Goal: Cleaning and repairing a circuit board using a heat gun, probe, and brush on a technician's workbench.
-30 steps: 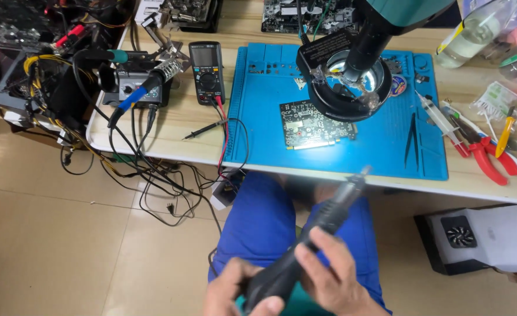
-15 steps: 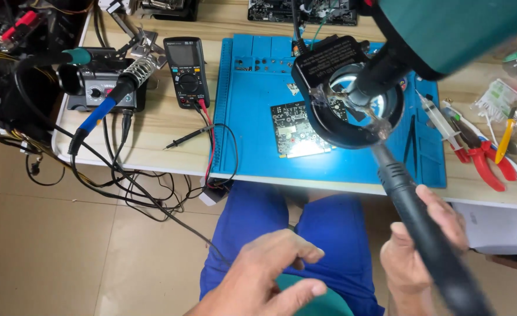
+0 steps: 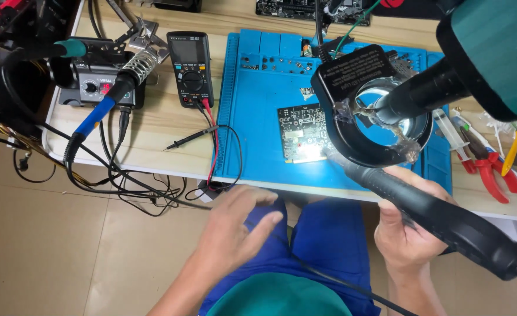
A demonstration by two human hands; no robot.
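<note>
My right hand (image 3: 407,234) grips a black corded hand tool (image 3: 440,219), whose tip points up towards the green circuit board (image 3: 302,131) on the blue work mat (image 3: 258,117). A black ring-shaped magnifier lamp (image 3: 366,99) hangs over the board's right side and lights it. My left hand (image 3: 235,225) is empty, fingers spread, hovering below the table's front edge above my blue trousers. The tool's cable runs down across my lap.
A black multimeter (image 3: 193,67) with red and black probes lies left of the mat. A soldering station (image 3: 92,82) with a blue-handled iron (image 3: 103,114) stands at the far left amid tangled cables. Red-handled pliers (image 3: 495,172) and syringes lie at the right.
Both hands held the tool in my lap a second ago. My left hand has let go; my right hand has raised the tool towards the board. The view has moved closer to the table.
</note>
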